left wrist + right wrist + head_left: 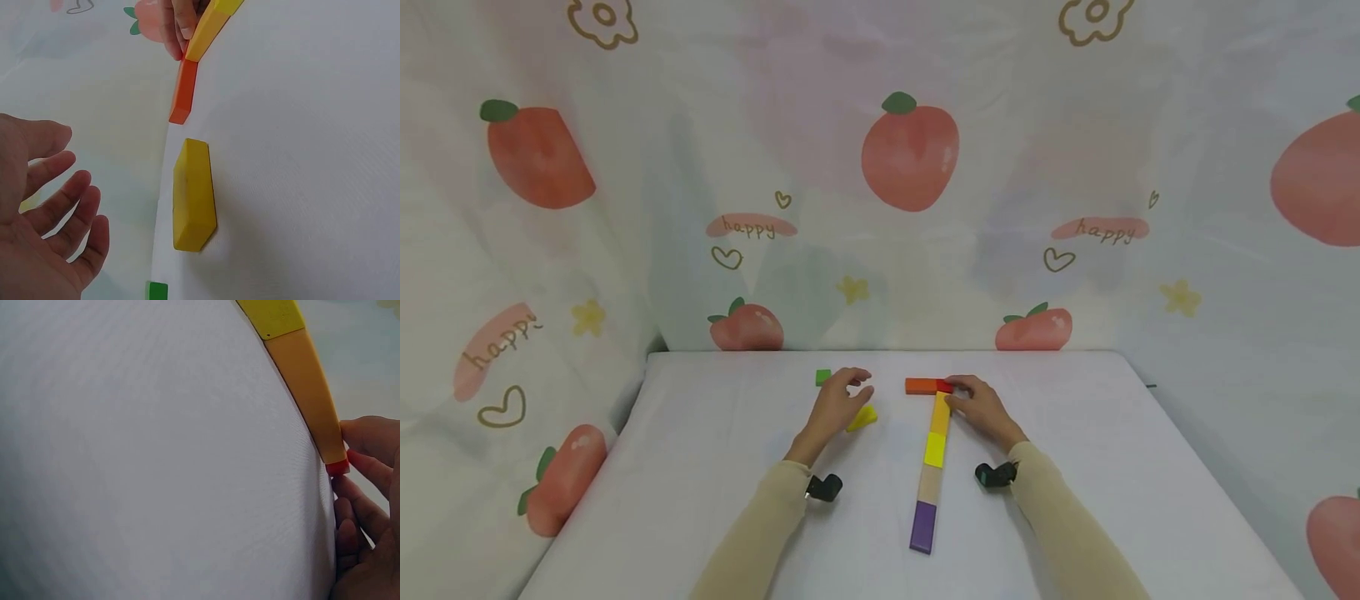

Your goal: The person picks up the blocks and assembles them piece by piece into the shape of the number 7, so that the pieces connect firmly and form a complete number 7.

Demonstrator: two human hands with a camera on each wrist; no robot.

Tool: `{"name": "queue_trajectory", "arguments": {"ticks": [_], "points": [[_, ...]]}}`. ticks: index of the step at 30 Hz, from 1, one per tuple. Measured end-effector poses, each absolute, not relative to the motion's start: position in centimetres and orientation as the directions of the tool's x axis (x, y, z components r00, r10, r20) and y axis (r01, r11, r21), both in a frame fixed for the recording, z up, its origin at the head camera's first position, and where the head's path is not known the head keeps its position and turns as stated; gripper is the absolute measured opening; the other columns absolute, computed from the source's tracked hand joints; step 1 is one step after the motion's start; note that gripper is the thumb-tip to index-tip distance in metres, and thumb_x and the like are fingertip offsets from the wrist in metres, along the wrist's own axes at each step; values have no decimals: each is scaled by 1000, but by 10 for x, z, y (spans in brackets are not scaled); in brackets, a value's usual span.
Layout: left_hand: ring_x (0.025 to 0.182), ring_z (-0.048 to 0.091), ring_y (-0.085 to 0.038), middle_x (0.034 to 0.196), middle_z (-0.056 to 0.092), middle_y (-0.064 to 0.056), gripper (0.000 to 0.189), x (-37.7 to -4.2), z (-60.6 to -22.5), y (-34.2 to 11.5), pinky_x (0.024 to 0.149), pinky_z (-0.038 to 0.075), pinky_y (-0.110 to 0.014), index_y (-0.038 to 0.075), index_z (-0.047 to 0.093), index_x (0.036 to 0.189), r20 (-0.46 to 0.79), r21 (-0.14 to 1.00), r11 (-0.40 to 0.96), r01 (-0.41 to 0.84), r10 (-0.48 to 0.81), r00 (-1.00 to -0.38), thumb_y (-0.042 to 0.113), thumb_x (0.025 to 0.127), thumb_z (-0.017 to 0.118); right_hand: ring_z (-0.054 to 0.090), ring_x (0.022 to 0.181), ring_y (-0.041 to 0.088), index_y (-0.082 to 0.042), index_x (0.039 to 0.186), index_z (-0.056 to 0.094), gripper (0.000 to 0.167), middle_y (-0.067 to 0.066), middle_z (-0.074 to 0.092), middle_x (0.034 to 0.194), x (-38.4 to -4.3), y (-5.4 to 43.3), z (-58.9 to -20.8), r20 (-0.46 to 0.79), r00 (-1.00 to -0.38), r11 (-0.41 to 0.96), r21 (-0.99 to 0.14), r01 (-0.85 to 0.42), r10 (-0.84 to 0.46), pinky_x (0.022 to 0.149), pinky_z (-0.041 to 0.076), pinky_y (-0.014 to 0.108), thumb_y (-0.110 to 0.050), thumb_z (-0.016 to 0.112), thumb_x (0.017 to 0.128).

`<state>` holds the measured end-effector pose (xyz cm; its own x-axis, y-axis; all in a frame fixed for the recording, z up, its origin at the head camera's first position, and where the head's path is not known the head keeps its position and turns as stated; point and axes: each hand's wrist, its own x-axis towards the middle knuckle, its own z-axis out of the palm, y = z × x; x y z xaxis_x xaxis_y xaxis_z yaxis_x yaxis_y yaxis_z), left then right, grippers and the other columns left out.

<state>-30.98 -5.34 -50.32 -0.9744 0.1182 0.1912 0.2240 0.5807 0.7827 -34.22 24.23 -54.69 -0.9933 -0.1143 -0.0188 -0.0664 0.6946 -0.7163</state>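
A column of blocks runs along the table: purple, beige, yellow and light orange. At its far end a small red block adjoins the light orange one, and an orange block extends left from it. My right hand pinches the red block, its thumb against the side of the light orange block. Held in the air, my left hand has loosely bent fingers and nothing in them. Near it lies a loose yellow block with slanted ends.
A small green block sits near the table's back edge, left of the left hand. White cloth covers the table. A printed curtain hangs behind it and at both sides. Each wrist carries a small black camera.
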Motion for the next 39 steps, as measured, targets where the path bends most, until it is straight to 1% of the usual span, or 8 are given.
{"name": "queue_trajectory", "arguments": {"ticks": [6, 11, 16, 25, 29, 32, 39], "points": [[110, 59, -24, 118, 66, -5, 26, -306, -507, -62, 97, 51, -42, 13, 66, 118, 201, 774, 592, 224, 105, -974, 25, 95, 66, 43, 133, 36, -16, 138, 55, 45, 14, 50, 145, -343, 243, -547, -24, -993, 687, -724, -60, -112, 114, 33, 56, -28, 63, 95], [107, 61, -24, 117, 68, -9, 27, -304, -513, -70, 94, 52, -42, 8, 67, 117, 183, 799, 563, 213, 109, -977, 22, 93, 67, 43, 133, 36, -15, 138, 55, 45, 15, 49, 145, -342, 243, -546, -22, -994, 689, -723, -57, -106, 114, 32, 57, -27, 63, 95], [105, 63, -23, 114, 69, -8, 27, -299, -517, -78, 93, 53, -41, 6, 67, 116, 155, 824, 536, 185, 102, -983, 20, 93, 67, 42, 134, 36, -16, 139, 54, 45, 14, 49, 146, -343, 243, -547, -33, -994, 692, -720, -47, -102, 114, 32, 56, -28, 62, 96], [109, 63, -26, 117, 68, -9, 29, -288, -524, -85, 93, 54, -43, 7, 66, 118, 105, 826, 549, 128, 73, -992, 21, 92, 68, 43, 133, 35, -15, 138, 55, 45, 14, 50, 144, -342, 242, -544, -25, -994, 688, -724, -54, -104, 114, 33, 56, -27, 63, 95], [112, 62, -26, 120, 67, -8, 34, -286, -527, -88, 96, 52, -43, 8, 65, 121, 94, 816, 565, 120, 75, -993, 24, 91, 69, 43, 133, 36, -15, 138, 55, 46, 15, 50, 144, -340, 242, -543, -24, -994, 684, -728, -58, -109, 114, 33, 57, -27, 63, 95], [113, 61, -27, 122, 66, -10, 37, -286, -529, -89, 98, 51, -44, 8, 64, 122, 88, 810, 575, 119, 81, -993, 24, 90, 70, 43, 133, 36, -14, 138, 55, 45, 15, 50, 143, -339, 242, -543, -18, -993, 682, -729, -65, -114, 114, 33, 56, -26, 63, 95], [112, 62, -27, 118, 66, -10, 37, -286, -529, -90, 99, 50, -45, 9, 64, 122, 45, 798, 596, 87, 85, -995, 24, 89, 72, 42, 134, 36, -14, 138, 54, 46, 14, 50, 144, -339, 242, -543, -14, -993, 679, -731, -70, -118, 115, 32, 56, -26, 63, 95]]}}
